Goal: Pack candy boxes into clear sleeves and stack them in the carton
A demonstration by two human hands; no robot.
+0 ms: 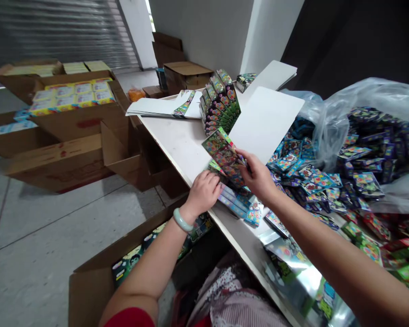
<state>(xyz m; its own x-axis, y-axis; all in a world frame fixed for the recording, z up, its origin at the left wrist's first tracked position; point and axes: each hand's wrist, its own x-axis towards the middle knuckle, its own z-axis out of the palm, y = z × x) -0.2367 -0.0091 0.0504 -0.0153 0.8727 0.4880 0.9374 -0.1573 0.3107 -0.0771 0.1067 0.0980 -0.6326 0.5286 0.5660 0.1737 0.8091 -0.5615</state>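
Observation:
My right hand [254,175] grips a colourful, flat printed box [221,152] by its right edge, tilted above the table. My left hand [204,193], with a pale green bangle on its wrist, is at the near table edge. Its fingers are curled together by a green printed piece [216,167]; what they hold, if anything, is hidden. Just right of that hand lie small blue boxes [233,202] side by side. A fanned row of dark printed boxes [221,102] stands beyond my hands, beside a white card sheet [267,120].
Many small packets [322,181] are heaped on the right, partly inside a clear plastic bag [334,122]. Clear wrapping [293,259] lies at the near edge. An open carton [88,290] sits below me; more cartons [64,154] stand on the floor at left.

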